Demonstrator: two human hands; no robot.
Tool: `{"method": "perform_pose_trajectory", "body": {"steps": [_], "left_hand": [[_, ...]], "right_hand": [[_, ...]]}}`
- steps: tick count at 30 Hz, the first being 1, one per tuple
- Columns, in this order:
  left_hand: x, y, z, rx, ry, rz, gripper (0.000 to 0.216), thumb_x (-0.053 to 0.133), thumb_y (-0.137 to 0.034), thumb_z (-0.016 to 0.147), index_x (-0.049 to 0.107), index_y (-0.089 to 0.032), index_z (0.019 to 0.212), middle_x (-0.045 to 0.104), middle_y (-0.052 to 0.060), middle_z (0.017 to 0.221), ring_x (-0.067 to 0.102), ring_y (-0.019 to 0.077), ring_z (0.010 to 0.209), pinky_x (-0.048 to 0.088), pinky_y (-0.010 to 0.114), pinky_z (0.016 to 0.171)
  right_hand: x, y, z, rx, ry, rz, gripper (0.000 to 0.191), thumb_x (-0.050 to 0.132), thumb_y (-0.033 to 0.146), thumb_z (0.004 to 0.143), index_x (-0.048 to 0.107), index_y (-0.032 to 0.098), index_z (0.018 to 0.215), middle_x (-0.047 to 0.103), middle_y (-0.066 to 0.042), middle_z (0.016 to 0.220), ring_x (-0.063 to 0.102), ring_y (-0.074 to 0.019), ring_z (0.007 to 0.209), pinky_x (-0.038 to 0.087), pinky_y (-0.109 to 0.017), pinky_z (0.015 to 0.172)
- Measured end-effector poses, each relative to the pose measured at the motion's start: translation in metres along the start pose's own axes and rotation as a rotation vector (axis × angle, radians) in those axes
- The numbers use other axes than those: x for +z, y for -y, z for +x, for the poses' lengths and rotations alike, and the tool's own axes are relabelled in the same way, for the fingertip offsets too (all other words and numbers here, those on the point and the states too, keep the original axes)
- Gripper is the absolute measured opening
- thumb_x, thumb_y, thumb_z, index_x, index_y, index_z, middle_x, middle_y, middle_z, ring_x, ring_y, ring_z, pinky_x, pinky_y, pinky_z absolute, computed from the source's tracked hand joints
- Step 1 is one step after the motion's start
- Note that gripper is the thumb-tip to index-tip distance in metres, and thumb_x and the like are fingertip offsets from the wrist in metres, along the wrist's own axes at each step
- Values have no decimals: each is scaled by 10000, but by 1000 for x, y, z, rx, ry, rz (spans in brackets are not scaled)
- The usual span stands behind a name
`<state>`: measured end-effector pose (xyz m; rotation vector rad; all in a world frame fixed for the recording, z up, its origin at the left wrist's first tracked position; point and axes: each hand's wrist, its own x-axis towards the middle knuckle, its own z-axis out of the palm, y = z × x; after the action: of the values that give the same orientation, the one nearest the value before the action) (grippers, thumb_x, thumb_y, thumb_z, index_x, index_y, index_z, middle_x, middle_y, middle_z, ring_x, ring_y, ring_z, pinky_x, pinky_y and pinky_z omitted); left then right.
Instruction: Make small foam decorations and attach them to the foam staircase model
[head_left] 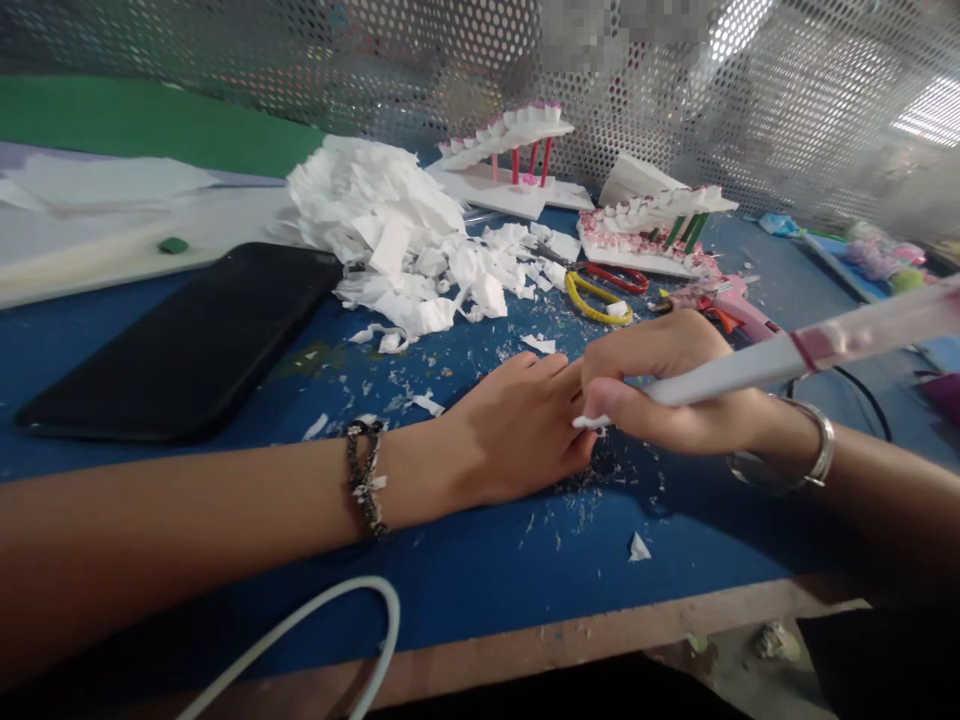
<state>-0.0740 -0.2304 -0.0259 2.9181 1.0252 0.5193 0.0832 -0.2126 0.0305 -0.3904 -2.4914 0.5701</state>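
My right hand [667, 385] is closed in a pinch around a long white pen-like stick [720, 375]. Its far part is pinkish and runs out at the right edge, while its narrow tip points down-left beside my left hand. My left hand [517, 425] rests back-up on the blue table [480, 560], its fingers curled and touching the right hand. Whatever the left fingers may hold is hidden beneath them. Small white paper scraps lie around both hands.
Beyond the hands is a heap of torn white paper [382, 220], with yellow-and-red-handled scissors [596, 298] and a pink glue gun [739, 305] to its right. Two small staircase models [517, 140] stand behind. A black phone-like slab [187, 345] and white cable [386, 600] lie left.
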Motion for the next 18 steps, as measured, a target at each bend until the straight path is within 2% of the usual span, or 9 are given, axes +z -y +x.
{"method": "perform_pose_trajectory", "body": {"steps": [2, 5, 12, 15, 18], "left_hand": [[-1, 1, 0, 30, 49, 70, 328, 332, -259, 881, 574, -153, 1075, 617, 123, 1115, 567, 301, 1011, 458, 438, 795], [-3, 2, 0, 30, 107, 118, 341, 293, -281, 904, 580, -153, 1035, 619, 120, 1127, 548, 300, 1063, 456, 445, 838], [-4, 0, 2, 19, 169, 126, 331, 307, -288, 902, 583, -142, 1015, 616, 130, 1094, 554, 308, 1034, 452, 448, 832], [-4, 5, 2, 7, 99, 47, 297, 401, -292, 870, 562, -138, 1067, 587, 124, 1124, 564, 277, 988, 449, 395, 805], [-6, 14, 0, 11, 20, -217, 237, 478, -299, 866, 574, -167, 1038, 599, 67, 1047, 577, 197, 906, 441, 308, 769]], "right_hand": [[-1, -2, -1, 50, -20, 69, 267, 467, 226, 900, 569, 137, 671, 588, 5, 617, 492, -46, 529, 380, -174, 496], [-1, -3, -1, 48, 39, 96, 256, 465, 230, 905, 575, 145, 690, 601, 3, 646, 527, -58, 578, 406, -178, 540], [-2, -4, 0, 103, 7, 97, 306, 480, 241, 901, 567, 133, 629, 525, 29, 553, 440, -34, 485, 330, -171, 448], [-4, -6, 0, 138, -22, 166, 304, 485, 262, 909, 582, 140, 648, 543, 32, 572, 462, -30, 479, 353, -164, 444], [-7, -7, -8, 139, -56, 294, 217, 511, 288, 902, 641, 144, 805, 646, -7, 753, 575, -48, 581, 453, -170, 534]]}}
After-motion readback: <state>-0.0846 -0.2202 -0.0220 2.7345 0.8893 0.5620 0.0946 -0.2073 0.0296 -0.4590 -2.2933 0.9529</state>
